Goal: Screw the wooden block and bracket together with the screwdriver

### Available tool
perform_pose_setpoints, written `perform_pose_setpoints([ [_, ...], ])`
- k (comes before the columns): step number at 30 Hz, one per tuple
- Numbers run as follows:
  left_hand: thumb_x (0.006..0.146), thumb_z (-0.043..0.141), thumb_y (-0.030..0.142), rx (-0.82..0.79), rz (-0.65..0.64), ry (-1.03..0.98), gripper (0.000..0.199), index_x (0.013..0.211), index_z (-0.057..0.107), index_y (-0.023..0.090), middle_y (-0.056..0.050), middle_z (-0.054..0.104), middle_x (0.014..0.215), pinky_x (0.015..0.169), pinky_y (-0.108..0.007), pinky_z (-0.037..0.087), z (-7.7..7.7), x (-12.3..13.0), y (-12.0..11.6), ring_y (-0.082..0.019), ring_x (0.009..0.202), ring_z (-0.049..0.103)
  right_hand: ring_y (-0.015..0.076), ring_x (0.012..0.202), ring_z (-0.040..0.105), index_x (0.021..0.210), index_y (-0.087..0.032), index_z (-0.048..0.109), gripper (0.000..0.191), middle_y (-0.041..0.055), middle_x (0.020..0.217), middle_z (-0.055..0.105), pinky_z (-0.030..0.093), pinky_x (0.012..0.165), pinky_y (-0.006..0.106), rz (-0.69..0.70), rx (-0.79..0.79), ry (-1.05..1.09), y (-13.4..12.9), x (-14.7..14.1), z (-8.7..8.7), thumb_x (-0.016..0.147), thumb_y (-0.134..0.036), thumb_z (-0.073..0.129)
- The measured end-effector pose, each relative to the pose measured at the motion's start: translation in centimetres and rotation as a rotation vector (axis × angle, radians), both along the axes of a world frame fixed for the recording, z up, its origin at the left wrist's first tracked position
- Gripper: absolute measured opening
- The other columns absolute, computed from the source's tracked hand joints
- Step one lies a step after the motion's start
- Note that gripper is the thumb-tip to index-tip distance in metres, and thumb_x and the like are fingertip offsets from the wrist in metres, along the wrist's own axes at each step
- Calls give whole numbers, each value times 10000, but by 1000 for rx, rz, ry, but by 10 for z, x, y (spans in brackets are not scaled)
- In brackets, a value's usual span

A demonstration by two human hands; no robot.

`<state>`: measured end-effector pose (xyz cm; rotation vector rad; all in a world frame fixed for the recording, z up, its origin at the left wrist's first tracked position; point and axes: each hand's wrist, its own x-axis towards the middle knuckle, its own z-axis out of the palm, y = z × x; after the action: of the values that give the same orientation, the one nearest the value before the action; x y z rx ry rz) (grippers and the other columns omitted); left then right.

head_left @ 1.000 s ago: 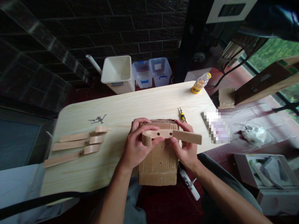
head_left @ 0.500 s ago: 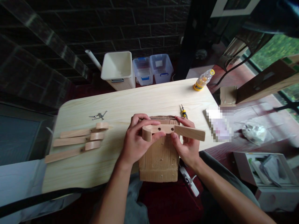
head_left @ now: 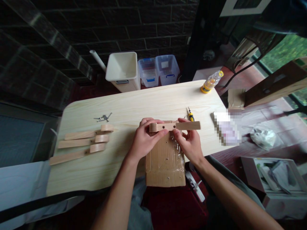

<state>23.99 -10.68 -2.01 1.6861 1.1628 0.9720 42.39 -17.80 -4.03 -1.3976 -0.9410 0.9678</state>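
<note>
A light wooden piece [head_left: 169, 126] with a curled left end and two dark holes lies level across the far part of a cardboard box [head_left: 165, 159]. My left hand [head_left: 143, 139] pinches it near the curl, thumb below and fingers behind. With thumb and fingers, my right hand [head_left: 189, 142] grips it just right of the second hole. Whether the wood touches the box is hard to tell. Small holes dot the cardboard. Three similar wooden pieces [head_left: 80, 143] lie on the table's left, with several screws [head_left: 103, 118] beyond them. A yellow-black screwdriver [head_left: 191, 115] rests behind my right hand.
The pale table [head_left: 129, 102] carries a clear bottle with a yellow cap [head_left: 211, 83] at its far right corner and a blurred-out flat item [head_left: 226, 127] at the right edge. Bins [head_left: 123, 68] stand behind the table. An open white box [head_left: 275, 175] is at lower right.
The wooden piece has turned so its right end is higher and it now looks straight and level. Both hands have shifted slightly with it, and the view has moved a little.
</note>
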Motion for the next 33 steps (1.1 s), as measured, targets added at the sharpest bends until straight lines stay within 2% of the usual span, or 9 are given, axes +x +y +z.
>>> perform_pose_setpoints([
  [4, 859, 863, 341, -69, 6, -26, 238, 1056, 790, 231, -57, 695, 1152, 1107, -416, 545, -10, -1, 6, -229, 1119, 688, 327, 1278, 699, 1434, -274, 647, 600, 155, 1469, 665, 674, 982, 519, 6, -47, 17, 10, 1, -7, 897, -495, 794],
  [8, 854, 870, 376, -73, 28, -17, 268, 1061, 788, 226, -63, 695, 1162, 1119, -409, 535, -14, -5, 8, -233, 1129, 690, 322, 1277, 699, 1455, -300, 647, 618, 139, 1447, 691, 683, 964, 512, 19, -44, 3, 16, 0, -9, 890, -497, 802],
  [11, 856, 865, 380, -111, 22, -36, 279, 1068, 782, 219, -68, 694, 1169, 1093, -398, 551, -15, -6, 9, -231, 1115, 698, 326, 1289, 695, 1445, -301, 658, 605, 132, 1421, 709, 645, 1041, 552, 14, -39, -18, 17, -1, -8, 891, -496, 802],
  [14, 870, 850, 367, -140, 9, -50, 269, 1082, 776, 219, -72, 698, 1185, 1085, -398, 559, -15, -6, 10, -228, 1103, 705, 325, 1322, 682, 1410, -289, 682, 562, 123, 1408, 718, 569, 1151, 578, 2, 5, -42, 18, 0, -7, 894, -476, 797],
  [19, 879, 844, 342, -107, 10, -15, 232, 1067, 778, 224, -73, 705, 1181, 1128, -422, 533, -13, -5, 10, -235, 1118, 699, 310, 1276, 709, 1319, -282, 710, 411, 118, 1400, 723, 584, 1108, 573, -21, 52, -51, 16, 2, -5, 960, -482, 705],
  [24, 884, 844, 348, -118, 6, -2, 229, 1071, 776, 235, -81, 706, 1193, 1157, -470, 512, -13, -6, 10, -251, 1140, 694, 275, 1243, 717, 1231, -273, 713, 353, 102, 1286, 763, 561, 1084, 535, -204, 172, -176, 22, 16, -3, 1089, -477, 462],
  [26, 882, 846, 350, -121, -3, -10, 230, 1069, 775, 238, -83, 706, 1189, 1161, -480, 509, -14, -6, 11, -254, 1143, 692, 249, 1158, 750, 1175, -255, 705, 385, 100, 1198, 768, 600, 991, 479, -327, 213, -164, 29, 27, -2, 1113, -467, 389],
  [29, 887, 842, 356, -115, -13, -19, 228, 1073, 774, 243, -79, 702, 1187, 1158, -478, 511, -15, -7, 11, -248, 1136, 692, 218, 1049, 773, 1164, -254, 677, 212, 67, 1154, 746, 627, 839, 390, -460, 308, -159, 41, 46, 2, 1038, -402, 593],
  [33, 890, 841, 352, -105, -17, -17, 223, 1073, 769, 245, -73, 698, 1181, 1164, -476, 508, -14, -7, 11, -245, 1144, 685, 193, 936, 777, 1158, -232, 689, 203, 47, 1048, 756, 616, 784, 354, -587, 390, -290, 48, 68, 19, 974, -315, 710],
])
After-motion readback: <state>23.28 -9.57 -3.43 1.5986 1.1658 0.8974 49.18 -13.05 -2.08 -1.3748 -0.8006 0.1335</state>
